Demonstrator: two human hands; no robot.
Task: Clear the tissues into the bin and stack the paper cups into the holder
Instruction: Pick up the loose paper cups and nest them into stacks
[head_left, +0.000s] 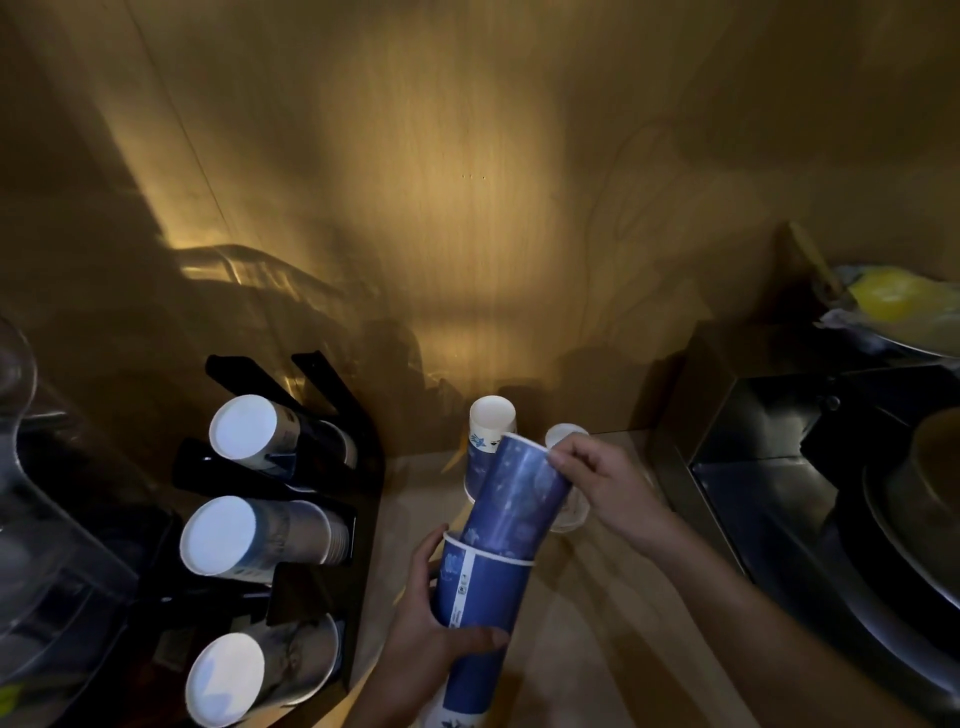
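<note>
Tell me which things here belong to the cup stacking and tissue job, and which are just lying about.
Part of the job:
- blue cup stack in the left hand
- blue cup held by the right hand
- loose cups on the counter
- black cup holder, with three rows of cups

Just lying about:
- clear container at left
- plates at right
- yellow item at far right

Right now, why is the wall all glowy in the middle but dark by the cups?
Head view: a warm light pools on the wooden wall; the black cup holder sits in shadow; edges curve from the wide lens; the blue cups look slightly blurred.
</note>
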